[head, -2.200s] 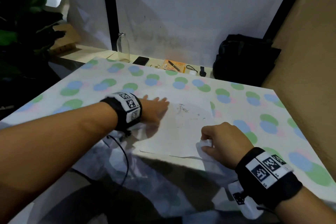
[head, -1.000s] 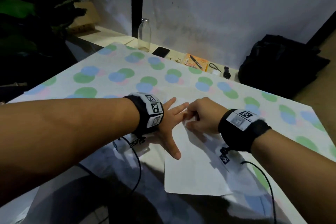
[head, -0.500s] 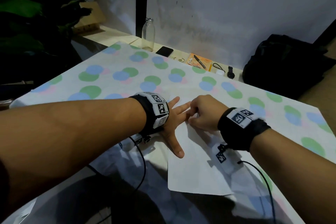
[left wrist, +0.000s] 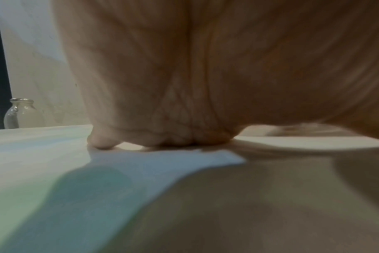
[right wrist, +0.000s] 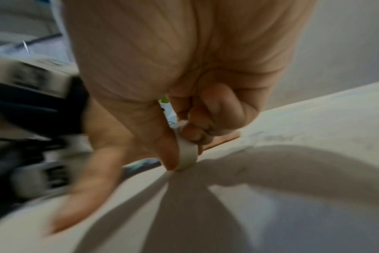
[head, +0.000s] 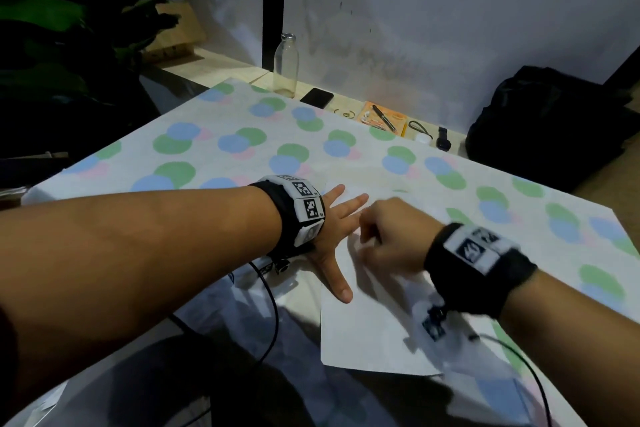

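One paper [head: 363,329] corner — hidden under the right hand [head: 391,236]; backpack [head: 554,125] cut by the edge.

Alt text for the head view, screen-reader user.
A person's left hand presses flat, fingers spread, on a white paper sheet while the right hand, fingers curled, pinches the sheet beside it. The sheet lies on a table cover printed with blue and green dots; a glass bottle, a phone and a black bag sit beyond its far edge.

A modest home or small-office room: a pastel-spotted tablecloth [head: 242,142] covers the table, a glass bottle [head: 286,66], phone [head: 317,97] and pen [head: 383,117] line the white wall, a black backpack [head: 550,125] and leafy plant [head: 69,28] alongside.
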Motion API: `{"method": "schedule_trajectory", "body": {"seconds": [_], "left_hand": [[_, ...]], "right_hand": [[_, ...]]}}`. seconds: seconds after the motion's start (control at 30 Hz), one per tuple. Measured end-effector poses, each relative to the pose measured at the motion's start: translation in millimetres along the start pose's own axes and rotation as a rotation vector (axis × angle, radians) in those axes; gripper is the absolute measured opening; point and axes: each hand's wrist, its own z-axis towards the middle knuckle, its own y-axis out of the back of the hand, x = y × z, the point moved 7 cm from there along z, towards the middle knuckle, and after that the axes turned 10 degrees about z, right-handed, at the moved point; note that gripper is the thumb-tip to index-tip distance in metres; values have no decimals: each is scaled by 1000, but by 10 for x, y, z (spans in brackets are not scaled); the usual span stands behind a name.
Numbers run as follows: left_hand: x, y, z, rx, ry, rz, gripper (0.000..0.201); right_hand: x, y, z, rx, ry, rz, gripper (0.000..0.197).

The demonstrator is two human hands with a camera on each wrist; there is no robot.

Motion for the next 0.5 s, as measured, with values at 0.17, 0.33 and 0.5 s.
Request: {"method": "schedule_trajectory", "body": {"seconds": [0.17,0.33,0.5], "left_hand": [[-1,4,1,-11,2,17,149],[-5,8,-6,-4,3,4,148],[-15,18,-30,-29,-2,6,146]], "right_hand": [[-55,23,-11,9,-35,-6,12],[-168,185,244,-54,-111,-19,19],[56,-108,-132,34,-26,27,16]]}}
